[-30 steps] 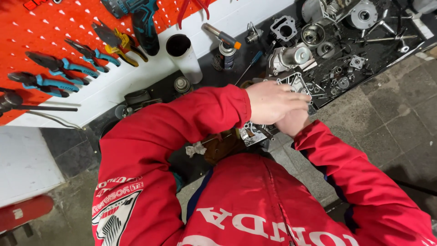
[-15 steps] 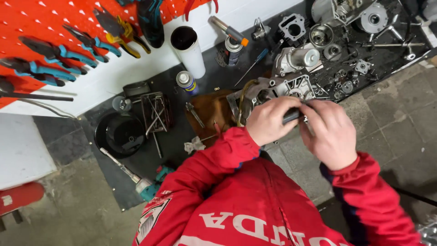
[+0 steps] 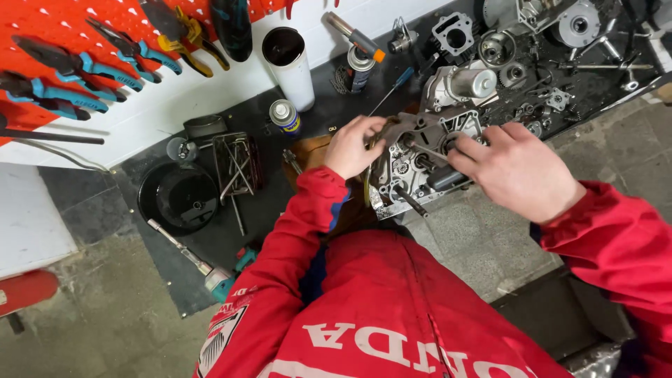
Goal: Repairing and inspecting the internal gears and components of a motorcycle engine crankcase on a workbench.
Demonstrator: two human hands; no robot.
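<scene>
Head view: both hands grip a grey engine case [image 3: 420, 157] on the dark mat [image 3: 210, 245]. The left hand [image 3: 353, 145] clasps its left edge; the right hand [image 3: 518, 168] closes on its right side, near a spray can [image 3: 285, 115].

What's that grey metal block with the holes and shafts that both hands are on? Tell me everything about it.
The grey cast-metal engine case looks like bare, grimy aluminium with round bores, ribs and a few dark shafts sticking out. It lies tilted on the dark floor mat, in front of the person's red jacket. The left hand grips its left edge; the right hand presses on its right side.
</scene>
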